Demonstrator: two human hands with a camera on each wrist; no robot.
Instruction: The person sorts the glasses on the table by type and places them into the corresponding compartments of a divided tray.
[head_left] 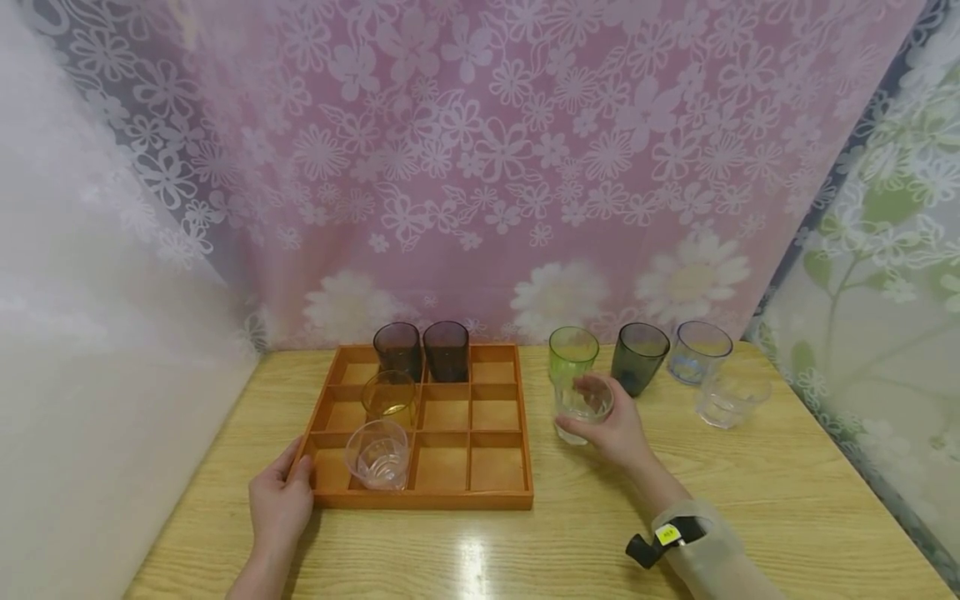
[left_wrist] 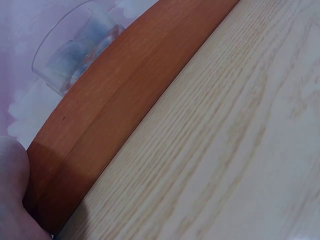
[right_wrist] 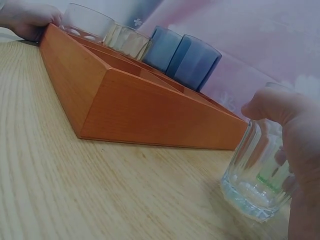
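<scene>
My left hand (head_left: 282,498) grips the front left corner of a divided wooden tray (head_left: 420,501). Four fingers and thumb of my right hand (head_left: 621,423) curl round a clear glass (right_wrist: 250,185), right of the tray; whether its base touches the table I cannot tell. In the tray, two dark glasses (head_left: 446,354) stand side by side in the back row. An amber glass (head_left: 388,408) is in the middle row, and a clear pink-tinted glass (head_left: 378,462) leans in the front row. The left wrist view catches only the tray's side, part of my thumb and one glass.
Behind my right hand stand a green glass (head_left: 573,350), a dark grey glass (head_left: 639,360) and a blue glass (head_left: 699,354). Another clear glass (head_left: 727,402) is farther right. Floral curtains (head_left: 495,167) rise along the back edge of the wooden table (head_left: 570,542).
</scene>
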